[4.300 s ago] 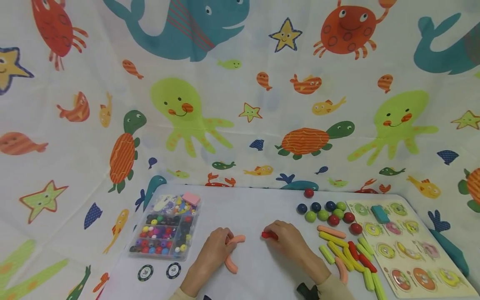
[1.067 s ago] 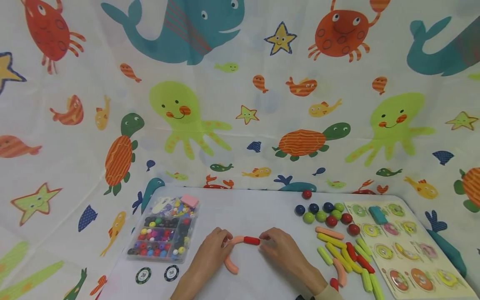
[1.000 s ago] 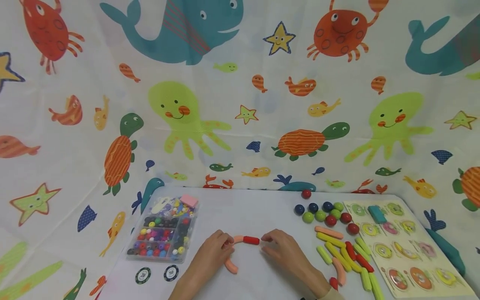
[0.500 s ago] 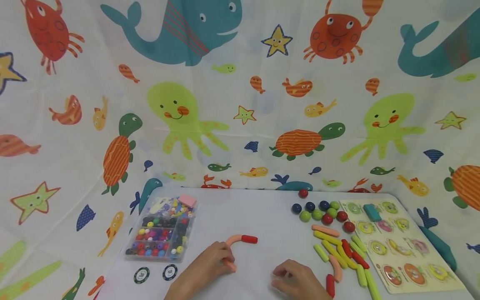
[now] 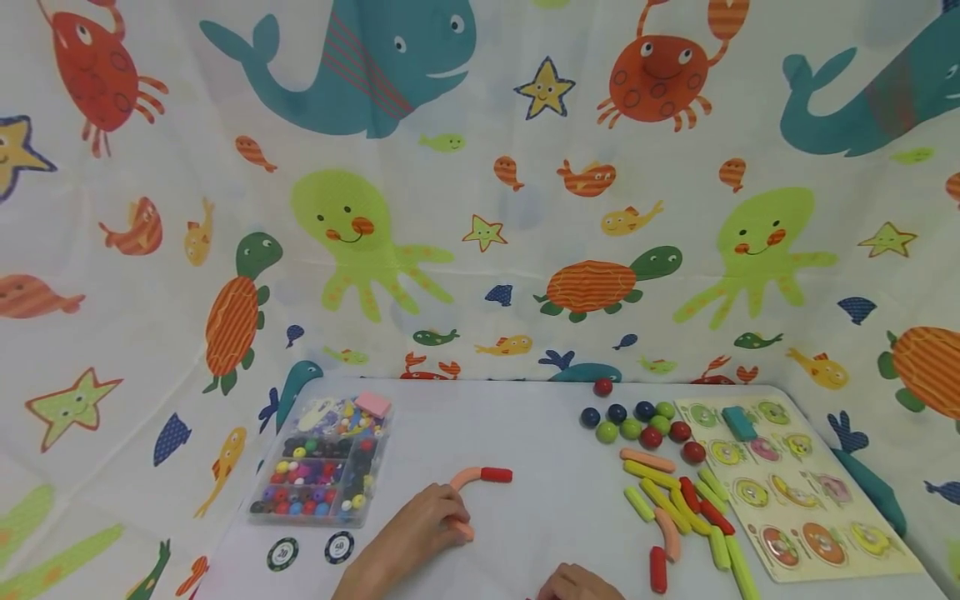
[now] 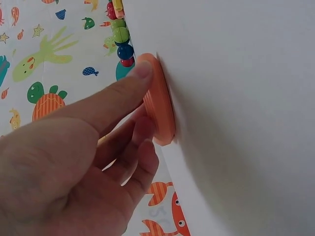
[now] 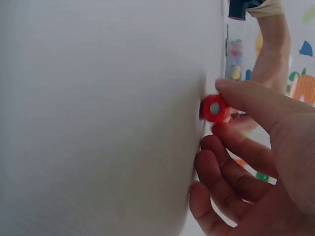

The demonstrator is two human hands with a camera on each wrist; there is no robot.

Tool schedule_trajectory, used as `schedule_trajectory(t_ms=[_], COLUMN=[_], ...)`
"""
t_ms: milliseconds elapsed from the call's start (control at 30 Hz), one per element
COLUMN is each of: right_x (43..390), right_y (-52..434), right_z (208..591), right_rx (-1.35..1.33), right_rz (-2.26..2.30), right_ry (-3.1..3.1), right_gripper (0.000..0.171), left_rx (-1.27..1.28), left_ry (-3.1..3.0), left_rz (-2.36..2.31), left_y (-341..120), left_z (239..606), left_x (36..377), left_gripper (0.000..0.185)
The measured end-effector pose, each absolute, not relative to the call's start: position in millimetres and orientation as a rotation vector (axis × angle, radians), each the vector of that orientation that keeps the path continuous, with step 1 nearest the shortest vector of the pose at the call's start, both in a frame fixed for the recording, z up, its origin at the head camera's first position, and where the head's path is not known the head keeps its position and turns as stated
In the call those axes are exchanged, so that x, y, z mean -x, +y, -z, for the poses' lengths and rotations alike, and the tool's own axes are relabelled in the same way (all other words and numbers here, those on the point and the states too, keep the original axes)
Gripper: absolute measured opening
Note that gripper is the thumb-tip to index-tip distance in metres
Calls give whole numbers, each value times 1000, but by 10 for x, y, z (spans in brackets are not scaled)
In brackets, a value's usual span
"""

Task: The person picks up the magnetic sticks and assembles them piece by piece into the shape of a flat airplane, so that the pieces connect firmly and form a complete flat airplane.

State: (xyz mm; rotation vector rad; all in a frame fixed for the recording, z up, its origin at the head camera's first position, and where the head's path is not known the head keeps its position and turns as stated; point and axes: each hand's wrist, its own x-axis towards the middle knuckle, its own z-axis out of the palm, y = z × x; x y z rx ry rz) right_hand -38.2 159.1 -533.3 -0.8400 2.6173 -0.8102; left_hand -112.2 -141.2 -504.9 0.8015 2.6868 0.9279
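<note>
A white bench (image 5: 525, 425) stands against a sea-creature curtain (image 5: 480, 208). The left hand (image 5: 420, 529) pinches the orange stick (image 5: 463, 479) at centre; the right hand (image 7: 256, 167), at six o'clock, pinches a red stick (image 7: 215, 108).

In the lower left of the head view, two dark round chips lie on the table in front of the bead box: the left chip (image 5: 282, 553) reads "20", the right chip (image 5: 339, 547) reads "50". Nothing else bears legible writing.
</note>
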Motion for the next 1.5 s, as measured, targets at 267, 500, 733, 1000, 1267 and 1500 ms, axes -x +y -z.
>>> schedule_trajectory(t_ms=[267, 500, 733, 1000, 1267, 1500], right_x=[511, 724, 926, 1045, 1071, 1088], right_y=[1562, 1451, 1319, 1159, 1070, 1041], right_z=[5268, 5124, 5123, 5171, 5205, 5231], right_rx=[917, 580, 569, 650, 687, 733], right_rz=[805, 843, 843, 888, 884, 893], right_ry=[2572, 2568, 2707, 2712, 2735, 2760], right_gripper=[30, 29, 29, 30, 23, 20], left_rx=[-781, -748, -794, -823, -847, -835], left_ry=[2736, 2709, 2754, 2782, 2798, 2792], left_rz=[-907, -949, -910, -940, -924, -908], left_y=[-1391, -1374, -1356, -1362, -1369, -1365], left_z=[5068, 5069, 5093, 5105, 5104, 5079], left_x=[1124, 1110, 1128, 1122, 1141, 1138], left_gripper=[17, 24, 22, 16, 16, 16])
